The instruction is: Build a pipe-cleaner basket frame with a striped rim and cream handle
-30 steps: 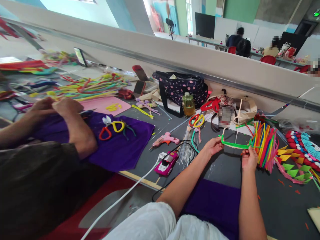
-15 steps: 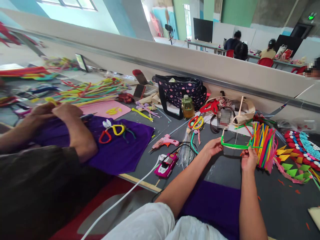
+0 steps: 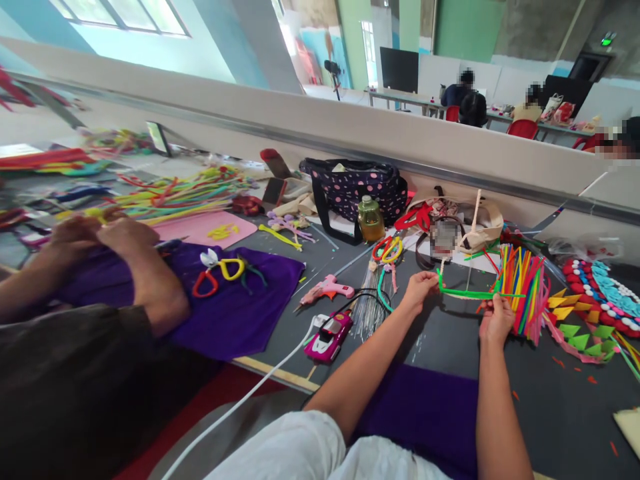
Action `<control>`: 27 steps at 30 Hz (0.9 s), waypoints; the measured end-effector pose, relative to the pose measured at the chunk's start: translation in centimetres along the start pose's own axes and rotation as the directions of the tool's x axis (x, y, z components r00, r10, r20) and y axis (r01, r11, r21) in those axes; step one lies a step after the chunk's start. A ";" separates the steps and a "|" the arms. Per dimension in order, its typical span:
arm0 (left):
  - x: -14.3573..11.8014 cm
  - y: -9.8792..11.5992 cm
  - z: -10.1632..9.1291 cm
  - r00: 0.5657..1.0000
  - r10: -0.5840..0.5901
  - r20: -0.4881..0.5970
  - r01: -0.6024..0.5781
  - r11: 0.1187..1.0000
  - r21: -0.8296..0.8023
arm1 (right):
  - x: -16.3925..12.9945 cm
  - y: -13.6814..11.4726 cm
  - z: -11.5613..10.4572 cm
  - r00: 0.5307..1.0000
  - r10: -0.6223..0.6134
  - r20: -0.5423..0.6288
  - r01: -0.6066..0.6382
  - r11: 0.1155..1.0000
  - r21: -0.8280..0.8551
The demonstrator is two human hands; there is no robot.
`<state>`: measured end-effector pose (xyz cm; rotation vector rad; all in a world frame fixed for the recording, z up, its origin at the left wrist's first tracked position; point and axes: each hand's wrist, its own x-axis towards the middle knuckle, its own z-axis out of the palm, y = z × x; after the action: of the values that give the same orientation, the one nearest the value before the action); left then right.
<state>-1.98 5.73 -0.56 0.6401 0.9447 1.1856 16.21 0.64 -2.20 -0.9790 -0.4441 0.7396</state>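
Both my hands hold one bright green pipe cleaner (image 3: pixel 467 293) stretched level above the dark table (image 3: pixel 450 340). My left hand (image 3: pixel 419 290) pinches its left end, where it bends upward. My right hand (image 3: pixel 495 319) pinches its right end, close beside a bundle of many-coloured pipe cleaners (image 3: pixel 525 283). A purple cloth (image 3: pixel 425 407) lies on the table under my forearms.
A co-worker's hands (image 3: pixel 100 233) work at the left over another purple cloth (image 3: pixel 240 293) with scissors (image 3: pixel 220 270). A pink glue gun (image 3: pixel 327 290), a pink toy car (image 3: pixel 330 328), a white cable, a bottle (image 3: pixel 370 219), a dotted bag (image 3: pixel 360 187) and paper decorations (image 3: pixel 595 300) crowd the table.
My hands keep the same hold on the green pipe cleaner. The view has shifted slightly, and the co-worker's hands have moved a little at the left.
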 end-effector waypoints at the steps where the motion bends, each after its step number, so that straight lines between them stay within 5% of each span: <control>1: 0.0 0.0 0.1 1.000 0.030 -0.001 -0.030 0.999 0.029 | 0.0 0.0 0.0 1.000 -0.005 -0.008 0.005 1.000 0.002; 11: 0.4 -0.7 0.0 0.964 0.263 0.026 -0.259 0.917 0.305 | -0.2 0.0 0.1 0.998 -0.040 -0.056 0.040 0.999 -0.004; 21: 0.8 -1.5 0.0 0.909 0.402 -0.107 -0.291 0.799 0.527 | -1.3 -0.1 0.7 0.990 -0.139 -0.018 0.135 0.982 -0.134; 27: 0.8 -1.5 0.1 0.924 0.348 -0.160 -0.250 0.864 0.436 | -1.9 -0.3 1.0 0.988 -0.154 0.011 0.154 0.980 -0.122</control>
<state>-1.08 6.10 -1.97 1.0305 1.3506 1.3726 14.39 -0.24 -1.41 -1.0464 -0.5656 0.5785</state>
